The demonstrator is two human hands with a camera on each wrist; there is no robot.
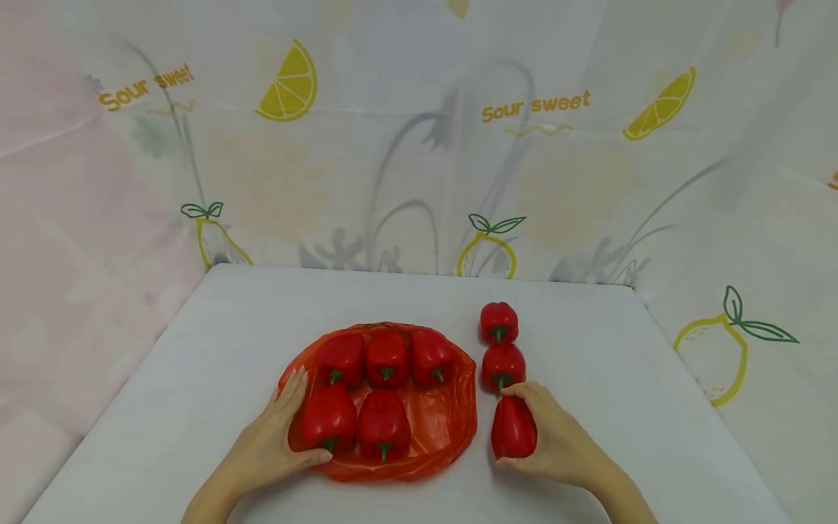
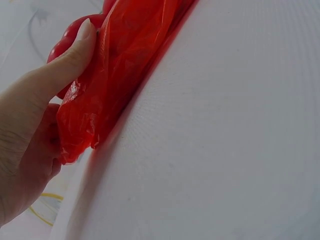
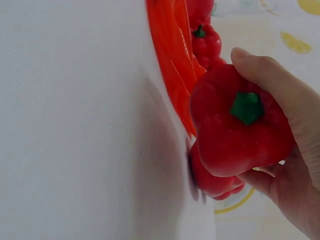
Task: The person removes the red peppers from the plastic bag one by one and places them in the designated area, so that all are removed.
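Note:
My right hand grips a red bell pepper, thumb on its near side and fingers at its far side. The right wrist view shows this bell pepper with its green stem toward the camera, held off the table. On the left, my left hand holds the side of an open red plastic bag, with the thumb at the near-left pepper. Several red bell peppers sit in the bag in two rows. The left wrist view shows the thumb over the bag's rim; the other fingertips are partly hidden.
Two more red bell peppers, one farther back and one nearer, stand in a line beyond my right hand, right of the bag. The white table ends at a hanging cloth printed with lemons.

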